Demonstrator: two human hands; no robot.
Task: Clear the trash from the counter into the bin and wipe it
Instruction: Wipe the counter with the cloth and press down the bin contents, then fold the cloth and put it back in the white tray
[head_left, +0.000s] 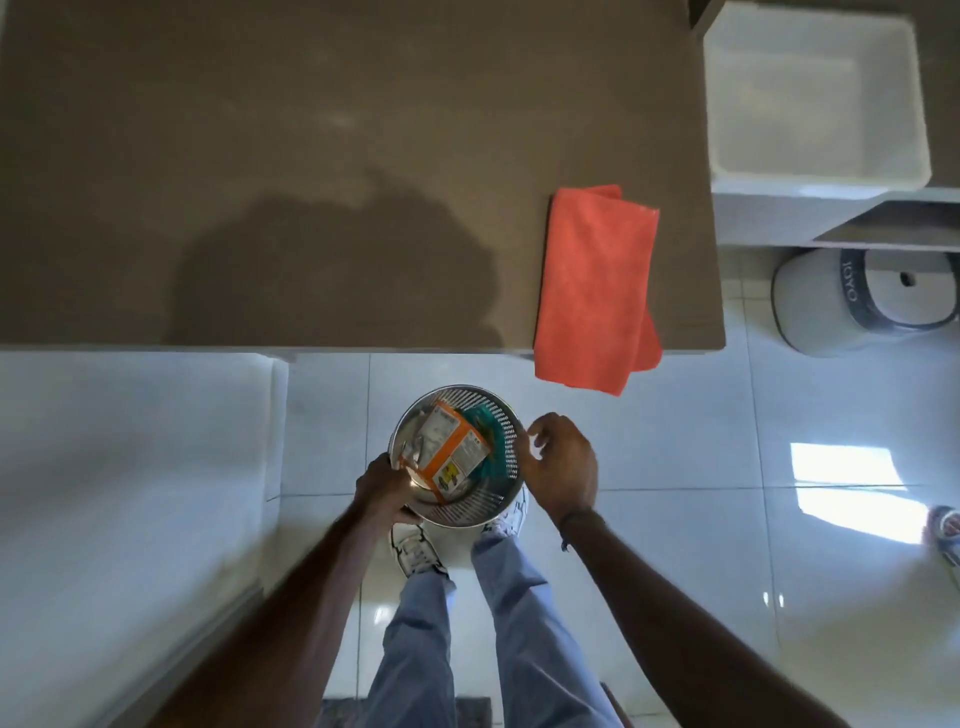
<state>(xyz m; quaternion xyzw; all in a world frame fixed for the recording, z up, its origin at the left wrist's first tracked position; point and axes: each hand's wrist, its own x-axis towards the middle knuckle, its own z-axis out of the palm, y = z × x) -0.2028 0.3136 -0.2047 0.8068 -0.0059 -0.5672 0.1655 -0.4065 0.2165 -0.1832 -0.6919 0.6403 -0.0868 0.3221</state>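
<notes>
A round perforated metal bin stands on the floor tiles just in front of my feet. Inside it lie an orange and white carton and a teal wrapper. My left hand grips the bin's left rim. My right hand hovers at the bin's right side with curled fingers holding nothing. An orange cloth lies folded on the brown counter at its right front corner, one end hanging over the edge.
A white tub sits on a shelf to the right of the counter. A grey stool stands on the floor below it. White cabinet fronts run along my left.
</notes>
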